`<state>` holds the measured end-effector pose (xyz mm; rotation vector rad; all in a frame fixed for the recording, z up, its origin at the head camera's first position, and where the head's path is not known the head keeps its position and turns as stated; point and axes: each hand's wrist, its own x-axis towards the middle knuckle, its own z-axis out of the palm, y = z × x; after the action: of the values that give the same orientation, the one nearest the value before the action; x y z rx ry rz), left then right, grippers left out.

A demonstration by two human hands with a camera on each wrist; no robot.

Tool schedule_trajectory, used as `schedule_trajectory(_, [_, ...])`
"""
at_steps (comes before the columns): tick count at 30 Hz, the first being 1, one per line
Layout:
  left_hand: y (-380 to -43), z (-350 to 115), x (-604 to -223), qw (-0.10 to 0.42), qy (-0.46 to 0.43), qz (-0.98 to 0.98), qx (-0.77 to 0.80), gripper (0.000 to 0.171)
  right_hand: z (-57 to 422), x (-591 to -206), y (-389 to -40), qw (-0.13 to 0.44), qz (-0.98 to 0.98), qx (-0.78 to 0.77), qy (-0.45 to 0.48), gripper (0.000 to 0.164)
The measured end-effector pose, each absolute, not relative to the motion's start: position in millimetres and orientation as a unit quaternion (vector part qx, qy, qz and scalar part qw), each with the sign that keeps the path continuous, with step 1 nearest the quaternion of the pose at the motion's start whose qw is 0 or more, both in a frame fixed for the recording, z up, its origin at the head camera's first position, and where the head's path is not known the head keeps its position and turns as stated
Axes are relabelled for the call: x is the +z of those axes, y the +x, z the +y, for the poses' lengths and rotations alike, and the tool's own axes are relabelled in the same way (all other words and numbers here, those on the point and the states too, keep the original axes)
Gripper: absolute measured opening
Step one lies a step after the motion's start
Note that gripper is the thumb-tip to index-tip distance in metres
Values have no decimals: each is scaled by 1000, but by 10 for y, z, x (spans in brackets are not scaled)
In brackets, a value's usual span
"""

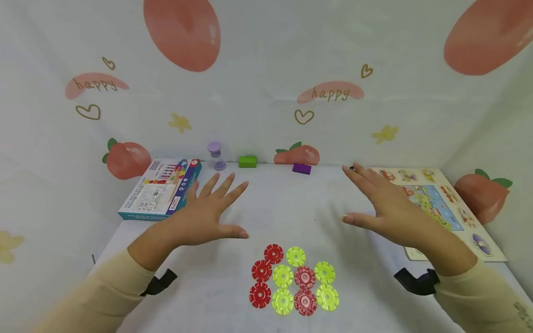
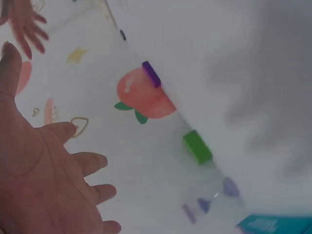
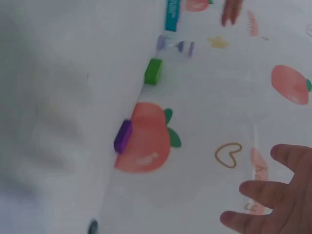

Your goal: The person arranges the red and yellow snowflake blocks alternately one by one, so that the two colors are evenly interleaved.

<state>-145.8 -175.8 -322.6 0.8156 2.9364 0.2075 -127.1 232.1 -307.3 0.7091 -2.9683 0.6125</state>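
Both hands hover above the white table with fingers spread and nothing held. In the head view the left hand [image 1: 204, 215] is at centre left, beside a boxed set [image 1: 160, 189]. The right hand [image 1: 387, 208] is at the right, partly covering a picture puzzle board [image 1: 437, 208]. Between the forearms, nearer the front, lie flat notched plastic discs: red ones [image 1: 260, 295], yellow-green ones [image 1: 283, 301] and pinkish-red ones [image 1: 305, 302], grouped in rough rows. Neither hand touches them. The left wrist view shows the left palm [image 2: 48, 180]; the right wrist view shows the right fingers [image 3: 265, 195].
Along the back edge stand a purple hourglass [image 1: 216, 156], a green block [image 1: 247, 162] and a purple block [image 1: 301, 169]. Behind them hangs a white cloth [image 1: 258, 92] printed with peaches, hearts and flowers. A black strap [image 1: 416, 281] is at the right wrist.
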Motion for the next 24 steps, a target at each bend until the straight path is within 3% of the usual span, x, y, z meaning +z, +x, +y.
schedule_trajectory(8, [-1441, -1577, -3795, 111, 233, 909, 327, 87, 2004, -3668, -1277, -22, -866, 428, 258, 89])
schedule_trajectory(13, [-1412, -1401, -4170, 145, 233, 850, 449, 77, 1772, -4075, -1249, -91, -828, 496, 245, 83])
schedule_trajectory(18, [-1387, -1278, -4427, 138, 246, 873, 398, 59, 1649, -4357, -1220, -143, -846, 466, 218, 72])
schedule_trajectory(24, [-1374, -1196, -4508, 92, 265, 900, 333, 31, 1516, -4471, -1185, -123, -894, 376, 211, 45])
